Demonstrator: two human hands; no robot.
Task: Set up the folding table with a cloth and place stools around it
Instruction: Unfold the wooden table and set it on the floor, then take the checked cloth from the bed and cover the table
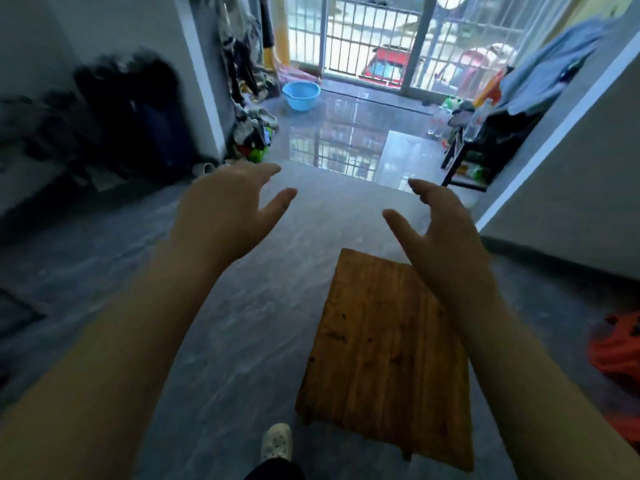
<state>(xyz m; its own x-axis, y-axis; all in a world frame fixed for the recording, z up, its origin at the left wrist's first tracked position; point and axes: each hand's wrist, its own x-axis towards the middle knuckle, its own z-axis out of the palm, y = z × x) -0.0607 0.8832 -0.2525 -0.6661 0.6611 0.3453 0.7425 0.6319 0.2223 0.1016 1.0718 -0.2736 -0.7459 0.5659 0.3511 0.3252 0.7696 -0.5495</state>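
Along the far left a dark heap of bags or clothing (128, 116) lies against the wall, too blurred to sort out. The left hand (225, 209) is raised in mid-air over bare grey floor (214, 341), palm turned inward, fingers spread and holding nothing. Beyond it, far across the room by the barred balcony door, a blue basin (300, 95) sits on the shiny floor. Near the bottom edge a pale shoe (277, 441) shows one foot planted just left of the wooden piece.

That wooden table top (388, 362) is the only piece of the task in sight: a brown plank slab, standing low on the floor right of centre, its long axis running from near to far and leaning slightly leftward at the far end. No cloth or stools can be made out.

The right hand (440, 233) hovers with fingers apart and curled, gripping nothing. It sits above the slab's far right corner, and its forearm crosses over the right edge. So the wood lies below and nearer than both sets of fingers, and the right hand is clearly the closer; the left is well apart from it, off the left long edge. A grasp would likely mean both hands dropping down and back, one to each long side.

At the right edge lies an orange bundle (620, 344).
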